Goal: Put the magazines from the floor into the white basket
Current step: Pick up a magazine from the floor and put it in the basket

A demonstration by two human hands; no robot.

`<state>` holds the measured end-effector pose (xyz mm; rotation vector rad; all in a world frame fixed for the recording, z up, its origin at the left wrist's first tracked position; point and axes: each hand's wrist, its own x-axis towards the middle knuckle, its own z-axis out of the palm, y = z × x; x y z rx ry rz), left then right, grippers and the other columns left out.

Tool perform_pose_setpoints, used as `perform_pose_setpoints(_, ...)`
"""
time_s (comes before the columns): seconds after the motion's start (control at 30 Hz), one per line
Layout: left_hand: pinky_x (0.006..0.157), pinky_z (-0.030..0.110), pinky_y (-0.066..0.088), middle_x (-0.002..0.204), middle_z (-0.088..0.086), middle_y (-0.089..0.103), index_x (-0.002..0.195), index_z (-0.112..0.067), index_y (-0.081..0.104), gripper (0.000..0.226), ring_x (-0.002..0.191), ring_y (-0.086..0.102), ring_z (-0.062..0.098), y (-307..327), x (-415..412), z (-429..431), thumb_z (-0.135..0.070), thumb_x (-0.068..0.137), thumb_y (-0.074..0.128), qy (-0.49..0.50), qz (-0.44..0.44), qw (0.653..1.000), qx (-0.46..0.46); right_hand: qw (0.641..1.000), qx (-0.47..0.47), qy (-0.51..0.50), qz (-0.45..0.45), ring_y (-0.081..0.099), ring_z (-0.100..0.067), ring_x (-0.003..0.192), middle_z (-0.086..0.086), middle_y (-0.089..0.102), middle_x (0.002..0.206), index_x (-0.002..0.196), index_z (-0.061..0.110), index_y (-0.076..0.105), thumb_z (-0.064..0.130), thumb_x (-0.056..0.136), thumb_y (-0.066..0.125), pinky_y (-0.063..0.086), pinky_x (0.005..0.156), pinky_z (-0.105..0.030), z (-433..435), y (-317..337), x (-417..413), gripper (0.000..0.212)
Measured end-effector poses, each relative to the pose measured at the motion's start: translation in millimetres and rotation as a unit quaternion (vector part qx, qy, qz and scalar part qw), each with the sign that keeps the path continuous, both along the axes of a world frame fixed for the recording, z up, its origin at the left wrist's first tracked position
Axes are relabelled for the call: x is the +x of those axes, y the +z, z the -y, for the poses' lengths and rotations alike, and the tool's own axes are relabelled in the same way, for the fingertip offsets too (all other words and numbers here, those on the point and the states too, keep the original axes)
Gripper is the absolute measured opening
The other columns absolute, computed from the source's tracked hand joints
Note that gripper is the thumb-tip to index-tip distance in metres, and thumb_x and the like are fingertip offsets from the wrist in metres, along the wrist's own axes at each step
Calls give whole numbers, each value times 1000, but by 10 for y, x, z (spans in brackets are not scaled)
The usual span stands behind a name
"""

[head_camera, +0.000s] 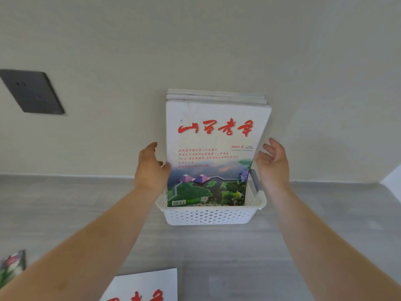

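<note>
A white perforated basket (208, 216) stands on the grey floor against the wall. Several magazines stand upright in it, leaning on the wall; the front magazine (212, 153) has a white cover with red characters and a landscape picture. My left hand (150, 170) touches that magazine's left edge, with the thumb on the cover. My right hand (273, 164) hovers just off its right edge, fingers spread, holding nothing. Another white magazine with red characters (143, 287) lies on the floor at the bottom. A third magazine (12, 268) with a flower cover lies at the lower left edge.
A pale wall fills the upper half. A dark socket plate (32, 92) is set in the wall at the left. Grey floor (65, 203) stretches to both sides of the basket. A wall corner (390, 179) shows at the far right.
</note>
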<state>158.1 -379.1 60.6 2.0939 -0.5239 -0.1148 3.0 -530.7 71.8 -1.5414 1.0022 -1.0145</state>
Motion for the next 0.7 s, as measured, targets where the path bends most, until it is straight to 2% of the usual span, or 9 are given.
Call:
perform_pose_setpoints(0.07,88,38,46,137,11,45,133,-12,33,51,105,57,28,-4,-1,64,-1,85,48,-37,3,999,35,999,40,9,12,56,-12,98,-4,41,137,137,14,26,0,87,44,42,85,-22,-2,6,80,55)
perform_pose_setpoints(0.1,86,36,45,133,13,49,130,-11,36,46,109,55,31,-12,-8,95,0,86,45,-55,11,997,46,998,60,22,18,58,-8,89,-6,41,137,136,14,26,-1,87,43,46,85,-28,-11,11,125,55)
perform_pose_setpoints(0.17,82,32,42,128,16,54,128,-10,38,41,113,52,34,-26,-16,141,0,88,40,-67,17,996,61,996,76,50,23,60,-16,94,-8,51,122,127,12,35,-6,84,40,49,84,-36,-12,6,214,47)
perform_pose_setpoints(0.27,76,31,40,124,18,56,127,-7,35,38,108,54,35,-64,24,167,-6,90,39,-72,36,991,111,994,94,54,23,51,-23,101,-8,55,119,126,14,37,-6,83,38,47,74,-33,2,-9,313,48)
perform_pose_setpoints(0.33,75,32,41,123,18,56,128,-7,33,38,107,55,35,-91,51,178,-11,91,40,-83,46,986,141,995,88,43,32,50,-24,95,-7,54,120,127,17,36,-6,82,35,40,59,-26,9,-27,336,51)
perform_pose_setpoints(0.47,72,33,43,126,17,53,128,-9,30,38,104,55,35,-98,88,200,-13,92,38,-90,33,985,140,998,42,48,24,46,-13,72,-7,54,121,130,20,34,-10,79,30,37,58,-24,33,-66,316,60)
perform_pose_setpoints(0.57,71,38,48,131,14,49,129,-13,31,38,104,55,36,-72,90,155,-15,92,38,-115,10,987,110,998,27,57,6,54,-22,95,-7,54,119,127,16,35,-11,78,32,42,66,-22,49,-60,263,55)
perform_pose_setpoints(0.63,85,44,50,139,10,43,136,-16,26,46,117,49,33,-72,77,69,-19,92,40,-124,3,987,98,998,27,51,6,47,-20,118,-7,48,127,132,16,28,-10,80,37,42,82,-24,3,-44,199,59)
perform_pose_setpoints(0.7,102,42,40,146,9,35,141,-17,19,54,130,38,28,-82,51,-81,-24,92,41,-113,0,990,87,999,17,32,-1,33,-10,127,-7,31,146,141,17,14,-7,83,42,30,93,-22,-86,-26,120,69)
